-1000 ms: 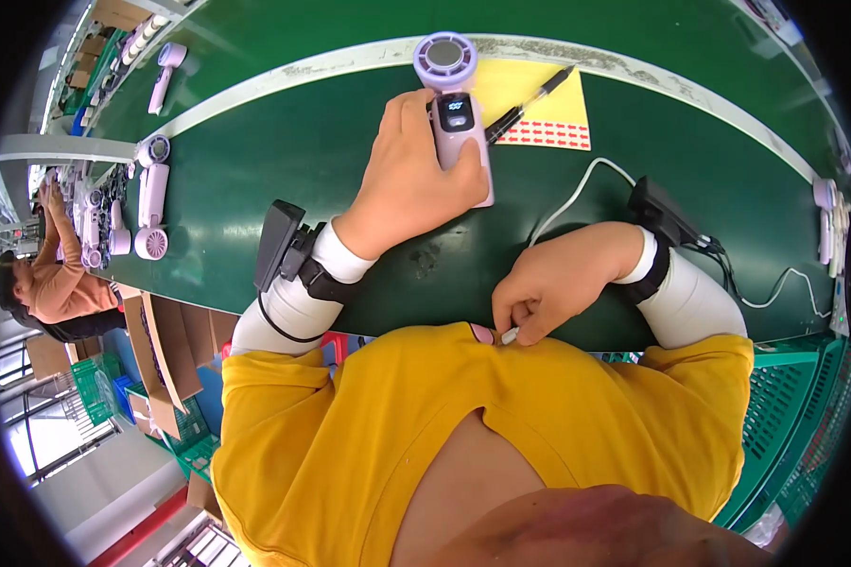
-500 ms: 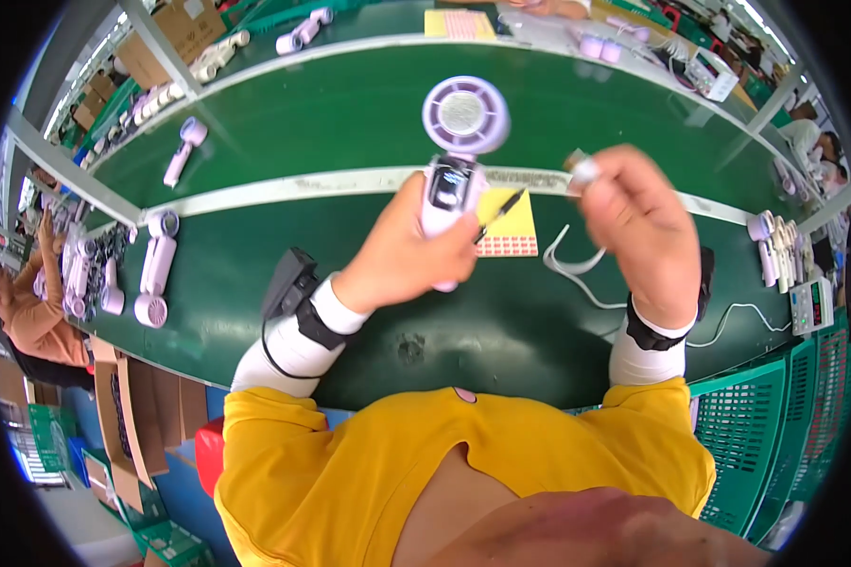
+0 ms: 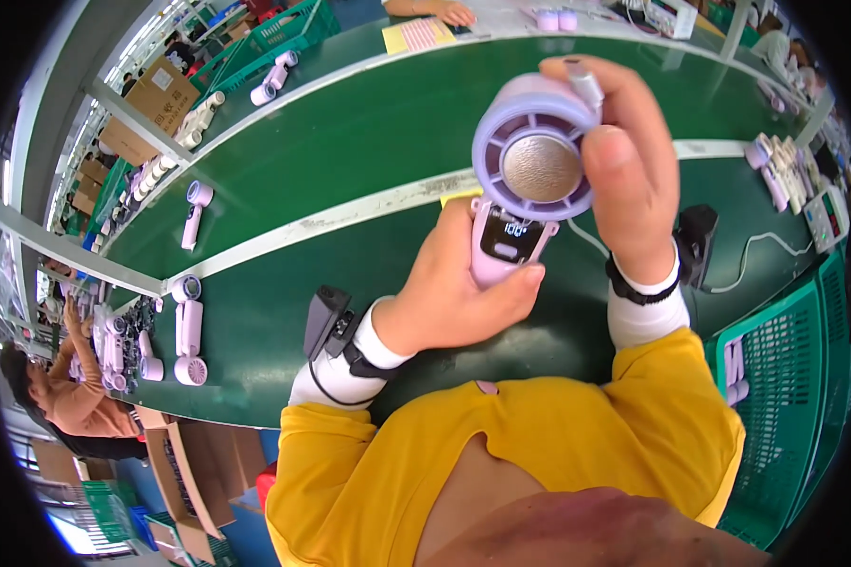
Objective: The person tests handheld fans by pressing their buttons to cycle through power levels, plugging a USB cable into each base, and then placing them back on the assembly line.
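In the head view, the left grip (image 3: 454, 288) is wrapped around the lower body of a lilac handheld fan (image 3: 539, 170), which is raised above the green bench (image 3: 255, 312) with its display lit. The right grip (image 3: 641, 194), at the fan head's right edge, pinches a small white plug (image 3: 586, 86). A green plastic basket (image 3: 775, 463) stands at right, with lilac parts inside.
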`<state>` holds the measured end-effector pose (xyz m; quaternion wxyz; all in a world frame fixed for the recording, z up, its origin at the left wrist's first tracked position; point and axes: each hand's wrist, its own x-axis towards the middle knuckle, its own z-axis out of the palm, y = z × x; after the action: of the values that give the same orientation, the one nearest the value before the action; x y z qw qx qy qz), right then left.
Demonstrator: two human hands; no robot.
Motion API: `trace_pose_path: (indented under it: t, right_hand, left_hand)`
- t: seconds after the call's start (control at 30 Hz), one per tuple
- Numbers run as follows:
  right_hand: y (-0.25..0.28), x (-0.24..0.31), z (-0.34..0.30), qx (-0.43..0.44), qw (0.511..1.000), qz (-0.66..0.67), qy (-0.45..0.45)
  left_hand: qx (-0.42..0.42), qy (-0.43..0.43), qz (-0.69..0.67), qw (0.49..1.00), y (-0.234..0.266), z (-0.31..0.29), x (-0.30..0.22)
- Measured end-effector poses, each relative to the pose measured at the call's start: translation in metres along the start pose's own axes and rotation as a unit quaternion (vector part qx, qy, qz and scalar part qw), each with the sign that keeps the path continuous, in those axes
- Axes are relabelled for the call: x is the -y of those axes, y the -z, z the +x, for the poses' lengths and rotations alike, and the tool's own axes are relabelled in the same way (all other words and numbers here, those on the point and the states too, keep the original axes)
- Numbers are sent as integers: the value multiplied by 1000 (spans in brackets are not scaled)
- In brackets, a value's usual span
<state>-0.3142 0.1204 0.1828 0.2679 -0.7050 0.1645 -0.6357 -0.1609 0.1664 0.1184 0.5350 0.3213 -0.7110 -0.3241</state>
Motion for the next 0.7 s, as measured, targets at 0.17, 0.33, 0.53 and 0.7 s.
trace_pose_path:
  t: [0.17, 0.33, 0.53, 0.7]
  right_hand:
    - [-10, 27, -14, -36, 997, 56, -50]
    - [-6, -1, -13, 82, 963, 189, -174]
    - [-10, 10, -11, 145, 909, 229, -317]
    - [-12, 8, -17, 57, 988, 105, -97]
  left_hand:
    - [12, -131, 181, 975, 10, 5, 16]
    - [14, -235, 338, 911, 22, -1, 38]
    - [94, -174, 308, 931, 19, -4, 47]
    - [140, -69, 157, 975, 11, 7, 40]
